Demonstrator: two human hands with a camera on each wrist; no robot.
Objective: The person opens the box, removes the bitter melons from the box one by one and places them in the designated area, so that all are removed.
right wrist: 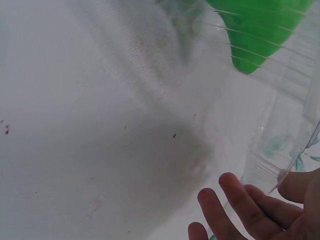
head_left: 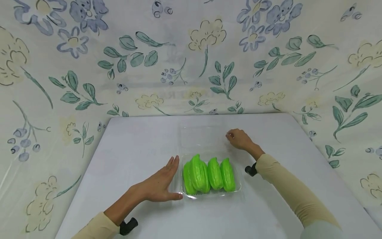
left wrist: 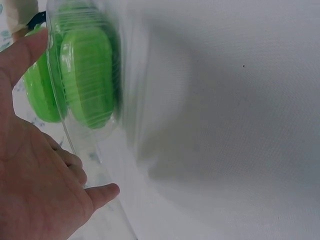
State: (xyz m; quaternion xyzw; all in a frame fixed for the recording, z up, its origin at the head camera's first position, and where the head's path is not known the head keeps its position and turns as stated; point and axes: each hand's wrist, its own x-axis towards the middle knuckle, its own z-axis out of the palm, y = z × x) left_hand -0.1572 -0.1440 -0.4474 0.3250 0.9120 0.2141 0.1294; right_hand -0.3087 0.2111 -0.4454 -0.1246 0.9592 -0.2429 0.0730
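Bright green, ridged, elongated pieces lie side by side in a clear, rectangular plastic container, which sits on a white table between two bare hands. Its clear, flat plastic lid is raised off the pieces, at the container's far side. At the container's left, the left hand is spread wide with straight fingers, its thumb touching the rim near the front corner; it grips nothing. The right hand is at the lid's right edge, pinching the thin plastic between thumb and finger, with the other fingers loosely bent. Beige sleeves cover both forearms, and a small black device shows at each wrist. Behind the table hangs white cloth printed with blue and yellow flowers and green leaves.
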